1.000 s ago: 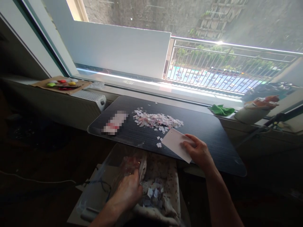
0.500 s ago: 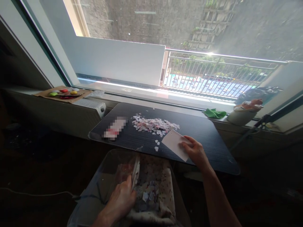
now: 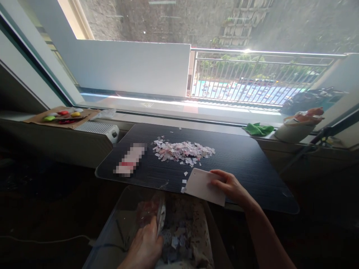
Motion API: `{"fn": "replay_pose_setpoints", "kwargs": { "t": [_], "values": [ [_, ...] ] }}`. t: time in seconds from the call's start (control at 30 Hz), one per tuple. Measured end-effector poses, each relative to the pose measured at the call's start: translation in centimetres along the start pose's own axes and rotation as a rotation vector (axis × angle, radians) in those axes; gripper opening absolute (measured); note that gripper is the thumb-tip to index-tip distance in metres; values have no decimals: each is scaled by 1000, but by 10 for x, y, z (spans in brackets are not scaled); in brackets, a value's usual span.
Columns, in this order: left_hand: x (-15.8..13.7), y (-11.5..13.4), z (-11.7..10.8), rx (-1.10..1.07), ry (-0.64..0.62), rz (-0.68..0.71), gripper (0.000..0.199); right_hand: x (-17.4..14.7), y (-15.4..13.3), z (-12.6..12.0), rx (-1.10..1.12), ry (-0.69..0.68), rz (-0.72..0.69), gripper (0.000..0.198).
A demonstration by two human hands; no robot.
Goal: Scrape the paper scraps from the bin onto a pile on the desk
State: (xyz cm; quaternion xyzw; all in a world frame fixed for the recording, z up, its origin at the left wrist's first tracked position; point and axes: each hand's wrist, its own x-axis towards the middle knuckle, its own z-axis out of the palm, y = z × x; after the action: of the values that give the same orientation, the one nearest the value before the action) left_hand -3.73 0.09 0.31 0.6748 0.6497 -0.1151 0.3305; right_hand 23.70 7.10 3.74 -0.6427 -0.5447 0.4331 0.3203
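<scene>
Window: spans the far side; its upper part is cut off by the frame.
Table point(image 3: 235, 149): dark top, rounded corners, below the window; its near edge is partly covered by the right hand point(image 3: 228, 186).
Clear bin point(image 3: 112, 231): near, below the table edge; lower end cut off, walls lost in shadow, paper bits and a speckled cloth point(image 3: 201, 228) within its outline.
Scrap heap point(image 3: 183, 151): small white and pinkish paper pieces, far middle of the tabletop; single pieces overlap too closely to count.
Pixelated item point(image 3: 131, 158): left on the table, masked, contents unreadable.
White card point(image 3: 199, 186): at the near table edge, right of middle, pinched between thumb and fingers of the right hand, fingers behind it hidden.
Left hand point(image 3: 146, 239): near, at the bin and cloth; fingertips obscured, grip cannot be told.
Loose scraps point(image 3: 184, 181): few, just left of the card.
</scene>
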Motion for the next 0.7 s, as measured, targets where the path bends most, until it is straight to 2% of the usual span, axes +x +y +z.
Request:
{"fn": "replay_pose_setpoints", "kwargs": {
  "t": [0.07,0.23,0.3,0.5,0.7],
  "values": [
    [1,0,-1,13,-16,0,31,0,1,0,23,-4,-19,37],
    [5,2,-3,20,-28,19,33,21,5,4,74,267,-67,43],
    [6,3,-4,32,-32,13,32,30,5,6,62,302,-67,42],
    [5,1,-3,37,-22,4,35,28,-2,13,70,56,-22,42],
    [4,2,-4,50,-23,10,32,11,-9,13,33,-26,-38,37]
  ]
}}
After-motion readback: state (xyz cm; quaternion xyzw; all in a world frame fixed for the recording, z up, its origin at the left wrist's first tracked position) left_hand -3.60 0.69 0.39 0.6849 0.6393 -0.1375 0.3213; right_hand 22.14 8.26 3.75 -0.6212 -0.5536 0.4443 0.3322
